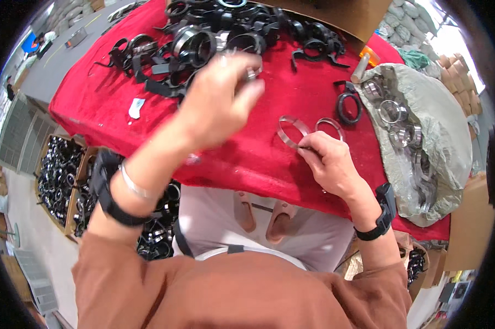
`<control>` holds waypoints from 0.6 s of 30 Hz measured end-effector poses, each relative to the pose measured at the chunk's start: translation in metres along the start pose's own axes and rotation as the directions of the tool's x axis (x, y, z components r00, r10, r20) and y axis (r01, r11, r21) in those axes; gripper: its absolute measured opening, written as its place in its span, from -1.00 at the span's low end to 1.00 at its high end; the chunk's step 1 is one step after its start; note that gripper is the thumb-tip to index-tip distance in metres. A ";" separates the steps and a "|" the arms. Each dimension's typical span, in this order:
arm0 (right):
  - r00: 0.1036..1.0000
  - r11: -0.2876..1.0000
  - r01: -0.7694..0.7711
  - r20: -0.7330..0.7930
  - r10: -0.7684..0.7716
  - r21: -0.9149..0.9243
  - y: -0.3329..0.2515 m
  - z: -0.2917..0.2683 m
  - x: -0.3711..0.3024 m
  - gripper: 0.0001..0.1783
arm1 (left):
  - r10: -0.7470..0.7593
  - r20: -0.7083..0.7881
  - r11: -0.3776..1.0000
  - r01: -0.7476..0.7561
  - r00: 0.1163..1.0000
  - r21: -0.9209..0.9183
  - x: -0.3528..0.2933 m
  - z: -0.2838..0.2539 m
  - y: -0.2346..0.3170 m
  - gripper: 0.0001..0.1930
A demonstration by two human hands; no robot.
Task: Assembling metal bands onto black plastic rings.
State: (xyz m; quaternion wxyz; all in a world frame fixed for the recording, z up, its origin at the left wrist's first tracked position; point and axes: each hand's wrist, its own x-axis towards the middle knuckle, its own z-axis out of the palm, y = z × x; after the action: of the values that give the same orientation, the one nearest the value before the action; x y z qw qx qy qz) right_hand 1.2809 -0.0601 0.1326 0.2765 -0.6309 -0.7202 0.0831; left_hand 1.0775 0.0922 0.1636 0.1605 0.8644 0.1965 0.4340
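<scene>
My right hand (334,163) pinches a thin silver metal ring (280,133) between thumb and fingers, over the red cloth. A second metal ring (339,127) shows just beyond those fingers; whether they touch it I cannot tell. Blurred by motion, my left hand (217,101) hovers at the near edge of a heap of black clamp-like ring parts (225,22). A small shiny bit (252,73) shows at its fingertips, too smeared to name. Right of the rings lies a black ring with a tab (349,107).
Red cloth (247,172) covers the table. On its right, an open pale plastic sack (445,148) holds several metal rings. A cardboard box (335,19) stands at the far side. Boxes of black parts (61,175) are on the floor at left. A white scrap (136,108) lies left.
</scene>
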 end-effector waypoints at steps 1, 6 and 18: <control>0.995 0.978 -0.103 0.007 0.104 0.184 -0.001 -0.006 -0.001 -0.85 | -0.150 0.095 0.974 0.164 0.984 -0.156 -0.019 0.012 0.008 -0.68; 0.915 0.353 -0.335 0.213 0.343 0.873 0.013 -0.027 -0.012 -0.83 | -0.330 0.585 0.480 0.665 0.741 -0.572 -0.054 0.051 0.016 -0.52; 0.521 0.508 -0.851 0.100 0.848 0.131 0.108 -0.093 0.012 -0.50 | -0.369 0.405 0.829 0.493 0.837 -0.264 -0.004 0.073 0.044 -0.64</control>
State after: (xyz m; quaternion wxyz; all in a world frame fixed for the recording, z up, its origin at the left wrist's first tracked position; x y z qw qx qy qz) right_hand 1.4208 -0.0496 0.1631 0.2431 -0.8763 -0.3131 0.2738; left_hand 1.1431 0.0438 0.1391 0.4413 0.8133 0.2764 0.2599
